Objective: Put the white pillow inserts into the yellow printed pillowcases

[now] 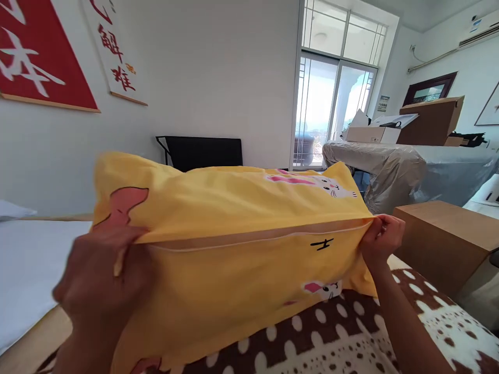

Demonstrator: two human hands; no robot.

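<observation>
A yellow pillowcase point(241, 291) printed with white rabbits and pink shapes hangs stretched between both hands. Its long opening runs across the front, with a pale line along the edge. My left hand point(107, 275), slightly blurred, is closed on the cloth at the left end of this opening. At the right end, my right hand point(382, 239) pinches the edge, fingers folded. The pillowcase looks filled out, but what is inside cannot be seen. Its lower part hangs over a brown and white spotted blanket point(296, 345).
At the right stands a cardboard box point(440, 234), with plastic-covered furniture point(374, 161) behind it bearing more boxes point(429, 122). White bedding point(31, 270) lies at the left. A black panel point(206, 151) leans by the back wall, left of a window point(335, 98).
</observation>
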